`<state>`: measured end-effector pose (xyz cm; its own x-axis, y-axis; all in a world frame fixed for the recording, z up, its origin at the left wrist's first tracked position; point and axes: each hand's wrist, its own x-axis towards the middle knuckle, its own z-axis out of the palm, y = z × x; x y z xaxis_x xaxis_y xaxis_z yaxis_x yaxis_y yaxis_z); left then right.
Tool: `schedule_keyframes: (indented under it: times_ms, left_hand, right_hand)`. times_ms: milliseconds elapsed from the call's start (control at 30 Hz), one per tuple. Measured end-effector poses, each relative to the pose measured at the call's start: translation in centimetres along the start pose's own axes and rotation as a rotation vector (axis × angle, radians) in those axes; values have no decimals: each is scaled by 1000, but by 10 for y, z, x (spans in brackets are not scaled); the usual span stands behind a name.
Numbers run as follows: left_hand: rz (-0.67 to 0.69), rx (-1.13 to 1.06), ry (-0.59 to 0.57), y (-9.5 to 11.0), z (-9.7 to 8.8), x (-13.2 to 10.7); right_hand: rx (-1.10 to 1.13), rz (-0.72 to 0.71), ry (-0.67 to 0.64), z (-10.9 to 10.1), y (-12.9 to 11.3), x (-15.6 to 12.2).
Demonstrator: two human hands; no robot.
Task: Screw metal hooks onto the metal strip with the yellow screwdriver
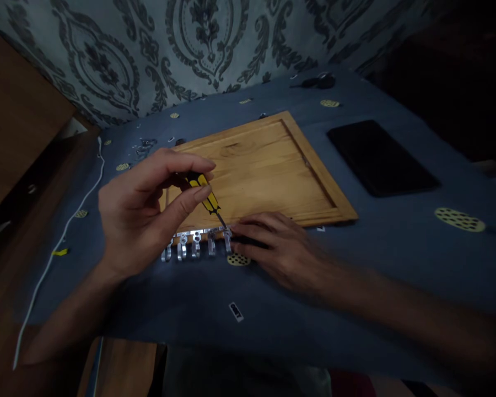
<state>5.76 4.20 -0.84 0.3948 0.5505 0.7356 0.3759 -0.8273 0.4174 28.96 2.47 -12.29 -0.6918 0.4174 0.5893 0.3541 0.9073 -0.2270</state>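
My left hand is closed around a small screwdriver with a yellow and black handle, gripped between thumb and fingers. The screwdriver tilts down to the right, and its tip is at the top of the rightmost metal hook. Several silver hooks stand in a row along the near edge of a framed wooden board. My right hand lies palm down at that edge, its fingertips closed about the rightmost hook. Something dark, perhaps shadow, shows between its fingers.
A black tablet-like slab lies right of the board on the blue patterned tablecloth. A dark object sits at the back right. Clear small pieces are at the back left. A white cord runs along the left edge.
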Motion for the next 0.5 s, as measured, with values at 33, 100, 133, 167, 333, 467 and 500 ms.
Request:
schedule_keyframes:
  times_ms: [33, 100, 133, 167, 333, 467, 500]
  left_hand:
    - [-22, -3, -12, 1, -1, -1]
    - [-81, 0, -36, 3, -2, -2]
    - [-96, -4, -47, 3, -3, -2]
    - [-101, -12, -55, 3, -3, -2]
    - [-116, -17, -37, 3, 0, 0]
    - [-101, 77, 11, 5, 3, 1]
    - [-95, 86, 20, 5, 3, 1]
  right_hand:
    - [3, 4, -3, 0, 0, 0]
    - [3, 10, -13, 1, 0, 0]
    - [5, 12, -17, 1, 0, -1]
    - [8, 12, -20, 1, 0, -1]
    - [15, 6, 0, 2, 1, -1]
    - [-1, -2, 10, 1, 0, 0]
    - [-3, 1, 7, 0, 0, 0]
